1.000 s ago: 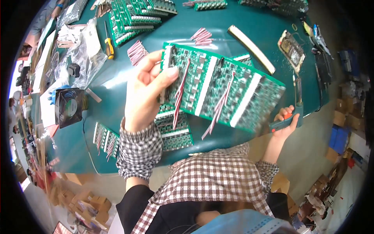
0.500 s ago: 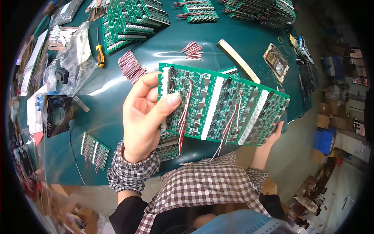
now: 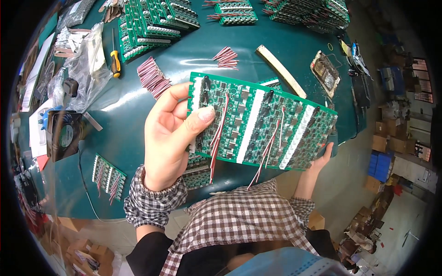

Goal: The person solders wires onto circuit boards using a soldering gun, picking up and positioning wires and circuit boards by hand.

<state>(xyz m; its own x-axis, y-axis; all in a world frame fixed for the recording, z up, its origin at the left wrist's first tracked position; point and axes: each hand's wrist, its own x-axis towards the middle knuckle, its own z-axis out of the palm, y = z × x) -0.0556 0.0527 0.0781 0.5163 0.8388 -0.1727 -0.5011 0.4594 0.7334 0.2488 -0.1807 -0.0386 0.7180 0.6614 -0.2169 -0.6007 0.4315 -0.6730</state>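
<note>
A green circuit board panel (image 3: 233, 120) is held up above the table between both hands. It carries white strips, dark parts and red, white and black wires that hang over its lower edge. My left hand (image 3: 168, 131) grips the panel's left end, thumb on the front and fingers behind. At the right end, my right hand (image 3: 322, 161) supports it from the lower corner; most of its fingers are hidden behind the board. Beneath the panel, another board (image 3: 197, 179) lies partly covered on the table.
Stacked boards (image 3: 149, 27) stand at the back left, with more boards (image 3: 306, 14) at the back right. Wire bundles (image 3: 153, 78), a yellow-handled screwdriver (image 3: 115, 64), a small fan (image 3: 66, 134), a pale bar (image 3: 281, 70) and a smaller board (image 3: 108, 177) lie on the green table (image 3: 124, 119).
The panel's right end has shifted slightly left and tilted a little, with my right hand following. My left hand keeps its hold. The whole view has moved slightly.
</note>
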